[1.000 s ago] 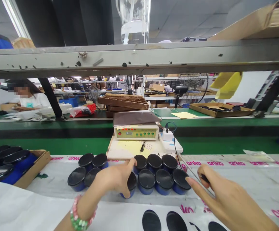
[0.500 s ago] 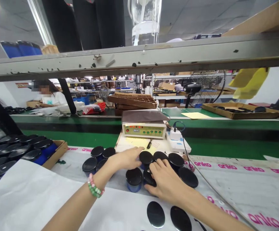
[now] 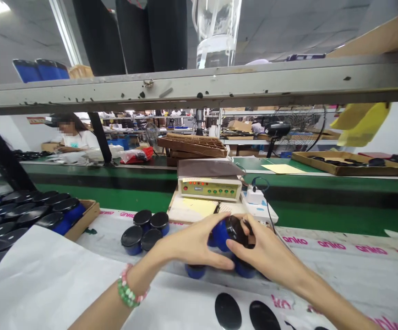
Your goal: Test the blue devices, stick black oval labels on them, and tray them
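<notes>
1. The tilted blue cup (image 3: 233, 230) with a black top is between the two hands, raised over the cups in the middle of the tabletop (image 3: 343, 270); its top leans toward the right hand.
2. The right hand (image 3: 270, 252) is closed around this cup, thumb on the near side and fingers curled over the far side.
3. The left hand (image 3: 193, 245) is spread wide, thumb well apart from the fingers, its gap facing the blue wall of the cup. I cannot tell whether its fingers touch it.
4. Half a second ago the right hand was down over a front cup in the middle group, and no cup was tipped up between the hands. The left hand's thumb and fingers now stand wider apart.
5. Below the hands, parts of other cups show: a front-left cup (image 3: 195, 271) and a front-right cup (image 3: 245, 269). The hands hide much of this group.
6. Left of it stands a close group of four cups (image 3: 132, 239), placed as before.
7. Nearer the wearer lie black discs (image 3: 228, 310), beside a white sheet (image 3: 64, 279).
8. Farther left, a cardboard box (image 3: 84, 223) holds many more cups.
9. Behind the hands sits a control unit (image 3: 209, 189) with lit red indicators.
</notes>
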### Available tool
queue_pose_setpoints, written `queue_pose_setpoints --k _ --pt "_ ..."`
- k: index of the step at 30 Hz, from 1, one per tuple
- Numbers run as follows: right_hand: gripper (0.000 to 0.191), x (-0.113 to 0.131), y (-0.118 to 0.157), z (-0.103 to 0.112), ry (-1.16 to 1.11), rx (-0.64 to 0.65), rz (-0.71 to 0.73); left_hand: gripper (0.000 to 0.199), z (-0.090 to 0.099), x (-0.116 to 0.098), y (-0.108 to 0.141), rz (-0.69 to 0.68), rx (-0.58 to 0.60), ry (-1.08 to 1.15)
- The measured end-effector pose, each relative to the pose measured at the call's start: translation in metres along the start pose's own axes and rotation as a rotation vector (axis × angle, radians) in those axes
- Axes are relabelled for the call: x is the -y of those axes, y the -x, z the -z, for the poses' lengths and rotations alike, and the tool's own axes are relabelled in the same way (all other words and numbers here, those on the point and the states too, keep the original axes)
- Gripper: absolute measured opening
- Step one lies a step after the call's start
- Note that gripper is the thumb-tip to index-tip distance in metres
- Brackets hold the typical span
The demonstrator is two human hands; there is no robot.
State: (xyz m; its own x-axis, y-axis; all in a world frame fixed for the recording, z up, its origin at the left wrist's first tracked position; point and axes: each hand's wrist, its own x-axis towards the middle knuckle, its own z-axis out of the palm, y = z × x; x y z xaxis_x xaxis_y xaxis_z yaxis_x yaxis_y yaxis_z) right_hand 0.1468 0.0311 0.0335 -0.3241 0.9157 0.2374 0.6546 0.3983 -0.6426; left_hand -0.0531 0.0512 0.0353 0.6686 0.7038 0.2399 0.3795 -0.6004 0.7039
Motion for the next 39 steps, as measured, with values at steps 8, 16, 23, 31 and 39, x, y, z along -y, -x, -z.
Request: queue_pose_setpoints --k 8,16,23,31,39 --pt "0.029 0.014 -0.024 -0.019 -0.045 0.075 0.086 0.043 0.005 -0.024 0.025 0.044 -0.242 -0.081" --pt "0.031 0.044 -0.032 -0.042 -0.052 0.101 0.138 0.041 0.009 -0.023 0.054 0.136 -0.290 -0.133" --pt "0.034 0.028 -0.060 -0.024 0.136 0.078 0.219 0.065 0.062 0.029 0.086 0.400 -0.795 -0.284" --pt "0.019 -0.018 -0.059 -0.052 0.386 0.150 0.245 0.029 0.101 0.133 0.144 0.754 -0.872 -0.234" --pt "0.019 -0.019 -0.064 -0.050 0.389 0.369 0.282 0.044 0.065 0.082 0.116 0.573 -0.739 -0.320"
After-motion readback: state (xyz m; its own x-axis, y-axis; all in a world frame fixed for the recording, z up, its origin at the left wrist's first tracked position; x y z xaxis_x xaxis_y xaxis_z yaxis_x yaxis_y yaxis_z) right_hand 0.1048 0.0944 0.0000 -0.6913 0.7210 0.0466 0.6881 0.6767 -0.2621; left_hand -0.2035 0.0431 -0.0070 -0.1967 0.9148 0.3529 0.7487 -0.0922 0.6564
